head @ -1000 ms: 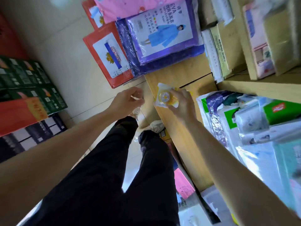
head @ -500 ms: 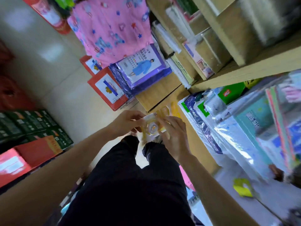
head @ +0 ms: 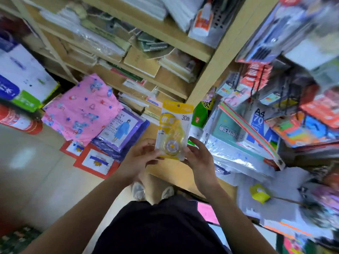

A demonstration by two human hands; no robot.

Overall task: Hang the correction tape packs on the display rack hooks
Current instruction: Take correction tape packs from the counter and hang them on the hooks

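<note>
Correction tape pack (head: 174, 129), held upright in front of the person, between both hands and above the floor. The fingers (head: 155, 153) of the left hand (head: 139, 158) pinch its lower left edge, beside the round dispenser (head: 171, 145) sealed inside. The fingers (head: 192, 143) of the right hand (head: 200, 160) lie curved along the lower right edge and touch it; whether the thumb closes behind the card cannot be told from this angle.

The yellow header with its hang hole (head: 177, 105) stands clear at the top, free of both hands. The pack is probably light: a thin card with a clear blister, stiff enough to keep its shape yet easily bent, and its film likely slick. The low grip at the two edges suits it, since the hole stays open for a hook; squeezing the blister would risk denting it.

Behind the pack stands wooden shelving (head: 207, 85) stacked with paper goods. The display rack (head: 256, 83), with hung packets, lies up and to the right, apart from the pack, which is not yet on a hook.
</note>
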